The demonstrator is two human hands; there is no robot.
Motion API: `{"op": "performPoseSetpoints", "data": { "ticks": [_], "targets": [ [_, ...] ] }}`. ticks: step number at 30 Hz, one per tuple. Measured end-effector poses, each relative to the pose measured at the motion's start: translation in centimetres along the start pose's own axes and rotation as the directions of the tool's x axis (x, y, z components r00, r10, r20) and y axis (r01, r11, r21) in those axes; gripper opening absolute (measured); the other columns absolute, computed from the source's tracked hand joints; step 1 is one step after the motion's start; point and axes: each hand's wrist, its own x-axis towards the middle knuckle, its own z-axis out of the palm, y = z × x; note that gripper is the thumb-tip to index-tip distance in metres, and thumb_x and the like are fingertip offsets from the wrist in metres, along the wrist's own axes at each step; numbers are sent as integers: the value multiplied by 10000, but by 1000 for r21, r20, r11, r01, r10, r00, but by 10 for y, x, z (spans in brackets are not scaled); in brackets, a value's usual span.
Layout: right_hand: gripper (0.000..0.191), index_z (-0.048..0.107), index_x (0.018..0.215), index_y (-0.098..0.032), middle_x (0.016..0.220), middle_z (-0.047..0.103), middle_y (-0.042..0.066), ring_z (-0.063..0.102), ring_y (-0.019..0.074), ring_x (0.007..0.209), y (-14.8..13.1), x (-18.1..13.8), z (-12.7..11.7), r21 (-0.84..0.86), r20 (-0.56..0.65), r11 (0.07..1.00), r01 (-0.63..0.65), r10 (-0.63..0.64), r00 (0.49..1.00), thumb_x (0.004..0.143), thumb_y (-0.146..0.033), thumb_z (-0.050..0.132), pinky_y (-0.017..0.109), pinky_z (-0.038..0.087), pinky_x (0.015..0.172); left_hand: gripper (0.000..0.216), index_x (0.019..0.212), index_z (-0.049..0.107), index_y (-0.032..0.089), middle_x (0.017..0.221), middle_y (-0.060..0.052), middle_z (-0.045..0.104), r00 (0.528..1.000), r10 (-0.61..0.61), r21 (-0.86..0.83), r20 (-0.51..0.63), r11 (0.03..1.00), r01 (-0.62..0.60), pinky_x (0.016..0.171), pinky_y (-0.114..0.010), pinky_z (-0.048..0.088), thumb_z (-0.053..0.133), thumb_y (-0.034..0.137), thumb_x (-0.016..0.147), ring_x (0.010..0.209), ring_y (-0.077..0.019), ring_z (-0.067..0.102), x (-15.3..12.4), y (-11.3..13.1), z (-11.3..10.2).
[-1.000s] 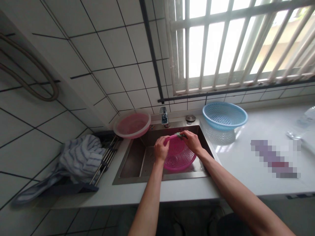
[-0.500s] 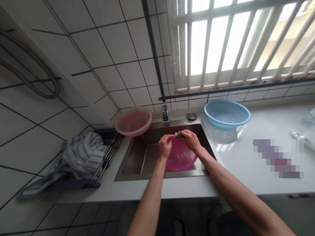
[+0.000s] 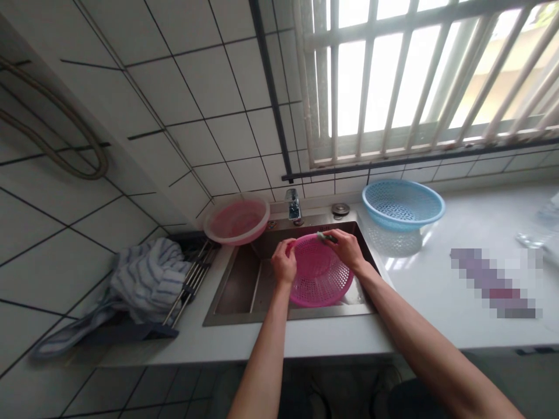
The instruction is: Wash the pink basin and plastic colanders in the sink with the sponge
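A pink perforated plastic basket (image 3: 321,273) is held tilted over the steel sink (image 3: 238,279), its open side facing me. My left hand (image 3: 285,261) grips its rim at the upper left, fingers closed round the edge. At the upper right of the rim, my right hand (image 3: 346,249) is closed on a small sponge (image 3: 322,235), pale green with a dark side, pressed against the rim. The fingers cover part of the sponge.
The faucet (image 3: 293,205) stands behind the sink, a drain strainer (image 3: 340,209) to its right. A pink basin (image 3: 238,220) rests at the back left corner, a blue basket (image 3: 402,203) on the right counter. Left lies a striped cloth (image 3: 148,276) by a metal rack (image 3: 192,279).
The hands have moved apart along the rim, the left going left and the right going right with the sponge. More of the pink basket's inside now shows.
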Motion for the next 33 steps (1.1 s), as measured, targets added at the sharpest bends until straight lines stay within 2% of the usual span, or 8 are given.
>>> {"op": "performPoseSetpoints", "data": {
  "ticks": [3, 7, 16, 19, 22, 27, 29, 33],
  "targets": [
    [161, 757, 1127, -262, 1059, 788, 47, 738, 228, 942, 6, 0, -4, -2, -54, 999, -49, 49, 997, 984, -267, 683, 311, 535, 833, 191, 1111, 696, 234, 1063, -67, 748, 999, 18, 110, -41, 994, -14, 944, -362, 524, 584, 142, 987, 1007, -233, 696, 1, 2, -3],
    [141, 748, 1089, -266, 1054, 788, 35, 739, 219, 934, 4, 0, 0, -2, -27, 999, -38, 38, 999, 978, -226, 671, 298, 525, 814, 254, 1177, 700, 260, 1147, -70, 760, 994, 87, 260, 63, 960, -100, 991, -423, 487, 692, 172, 940, 1105, -281, 679, 0, 10, 0],
    [164, 756, 1079, -276, 1080, 793, 29, 742, 199, 955, -7, -3, 13, -113, 102, 994, 16, -5, 995, 942, -191, 728, 271, 529, 817, 146, 1098, 724, 276, 1058, -24, 772, 971, 123, 65, 206, 988, -139, 898, -321, 534, 623, 215, 1013, 983, -198, 713, -3, 8, 6],
    [179, 754, 1099, -287, 1110, 797, 21, 746, 195, 984, -6, -2, 12, -127, 130, 991, 30, -13, 991, 942, -202, 740, 263, 530, 834, 150, 1080, 729, 270, 1034, -27, 770, 980, 92, 63, 176, 993, -104, 881, -313, 541, 626, 192, 1005, 963, -193, 716, -2, 4, 3],
    [144, 752, 1068, -274, 1073, 799, 19, 751, 195, 955, -5, -2, 9, -115, 84, 993, -14, 24, 996, 941, -207, 744, 270, 537, 827, 148, 1084, 729, 262, 1027, -37, 767, 991, 58, 79, 124, 995, -68, 882, -314, 545, 631, 191, 998, 956, -195, 715, -2, 4, 2],
    [178, 753, 1081, -281, 1122, 795, 42, 747, 212, 1011, -8, -1, 14, -119, 110, 992, 51, -38, 993, 948, -169, 711, 293, 556, 864, 152, 1080, 727, 271, 1043, -39, 767, 978, 101, 74, 184, 990, -116, 906, -333, 546, 622, 199, 997, 970, -204, 708, -3, 9, 6],
    [191, 748, 1107, -289, 1134, 794, 32, 749, 212, 1021, -6, -1, 13, -78, 101, 996, 49, -41, 994, 961, -181, 693, 303, 561, 882, 156, 1079, 722, 266, 1034, -46, 764, 988, 67, 68, 138, 995, -77, 898, -335, 550, 603, 202, 1000, 964, -207, 712, -3, 6, 5],
    [177, 733, 1153, -268, 1115, 792, 44, 753, 229, 982, 4, 0, 3, -20, -53, 997, -72, 70, 996, 997, -268, 648, 331, 568, 870, 145, 1082, 702, 235, 1043, -63, 758, 992, -76, 33, -104, 996, 80, 913, -342, 553, 599, 214, 982, 959, -214, 716, -1, -7, -2]
  ]
}}
